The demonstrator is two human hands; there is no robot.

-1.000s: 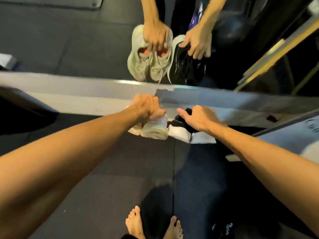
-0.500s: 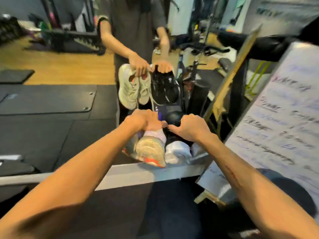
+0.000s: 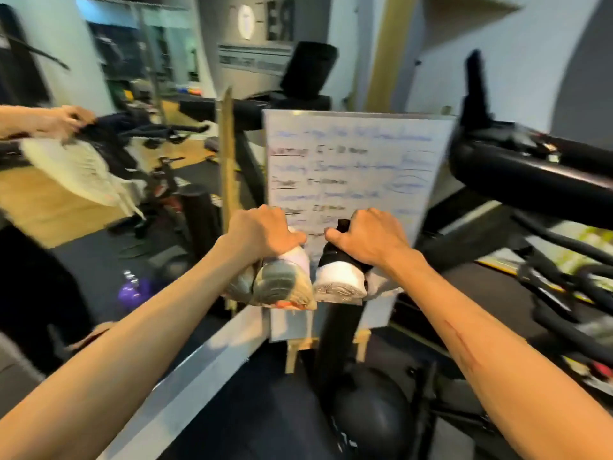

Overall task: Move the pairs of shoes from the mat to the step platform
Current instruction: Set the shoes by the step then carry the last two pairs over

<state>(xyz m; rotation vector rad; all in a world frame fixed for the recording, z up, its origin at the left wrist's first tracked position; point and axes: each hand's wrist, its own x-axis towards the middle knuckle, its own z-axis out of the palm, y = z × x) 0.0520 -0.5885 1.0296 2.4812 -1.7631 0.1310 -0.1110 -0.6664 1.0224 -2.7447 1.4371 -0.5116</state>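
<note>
Both hands (image 3: 262, 232) grip shoes (image 3: 285, 283) (soles nearest camera).

Your two hands at twelve o'clock, left hand (image 3: 262, 232), right hand (image 3: 368, 239), two light shoes (image 3: 278, 283), two black shoes (image 3: 341, 277), one whiteboard (image 3: 351, 167)

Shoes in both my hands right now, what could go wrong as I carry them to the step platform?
The left hand holds the pale grey pair of shoes in one grip, so one shoe could slip out. The right hand carries the black shoes with white soles close to the handwritten whiteboard, which they might knock.
</note>
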